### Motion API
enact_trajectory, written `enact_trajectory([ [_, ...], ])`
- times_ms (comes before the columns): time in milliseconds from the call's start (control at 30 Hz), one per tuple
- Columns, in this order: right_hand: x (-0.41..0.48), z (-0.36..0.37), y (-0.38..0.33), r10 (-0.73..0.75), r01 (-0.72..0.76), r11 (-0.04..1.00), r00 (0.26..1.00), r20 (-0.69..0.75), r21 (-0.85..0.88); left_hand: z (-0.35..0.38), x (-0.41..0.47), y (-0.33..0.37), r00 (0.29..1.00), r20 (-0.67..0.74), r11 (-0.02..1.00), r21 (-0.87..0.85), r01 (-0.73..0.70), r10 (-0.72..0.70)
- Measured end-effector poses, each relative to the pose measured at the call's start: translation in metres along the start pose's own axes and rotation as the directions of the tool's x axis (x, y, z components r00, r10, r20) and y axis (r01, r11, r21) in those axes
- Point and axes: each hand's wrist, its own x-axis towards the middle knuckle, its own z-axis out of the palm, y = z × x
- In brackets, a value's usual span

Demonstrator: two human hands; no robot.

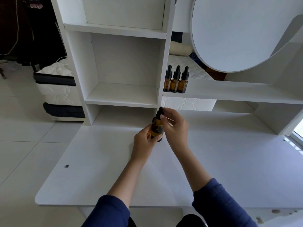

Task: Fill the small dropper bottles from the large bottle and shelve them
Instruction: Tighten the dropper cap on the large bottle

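An amber glass bottle with a black dropper cap [157, 126] is held upright above the white desk [101, 161]. My left hand [144, 139] grips its body from the left. At the top, the fingers of my right hand [174, 126] pinch the black cap. Three small amber dropper bottles [176, 81] with black caps stand close together in a row on the right shelf [229, 94], right beside the shelf unit's upright panel.
A white shelf unit with open compartments [121, 94] rises behind the desk. A round white mirror [237, 33] hangs at the upper right. A small dark screw hole [66, 165] marks the desk's left part. A mattress [55, 86] lies on the tiled floor at left.
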Motion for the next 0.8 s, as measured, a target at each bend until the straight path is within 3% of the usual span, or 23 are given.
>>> enact_trajectory([
  [100, 0.000, -0.003, 0.001, 0.003, -0.003, 1.000, 0.998, -0.058, -0.008, 0.000, 0.001, -0.002, 1.000, -0.001, 1.000, 0.006, 0.006, -0.006],
  [300, 0.011, -0.001, -0.005, 0.017, -0.003, 0.997, 0.981, 0.193, -0.072, 0.000, 0.001, -0.001, 1.000, -0.007, 0.999, 0.032, 0.009, -0.009],
  [800, 0.018, 0.013, -0.014, 0.063, -0.057, 0.971, 0.998, 0.020, -0.233, 0.007, -0.001, 0.000, 0.992, -0.126, 0.993, 0.120, 0.015, 0.000],
])
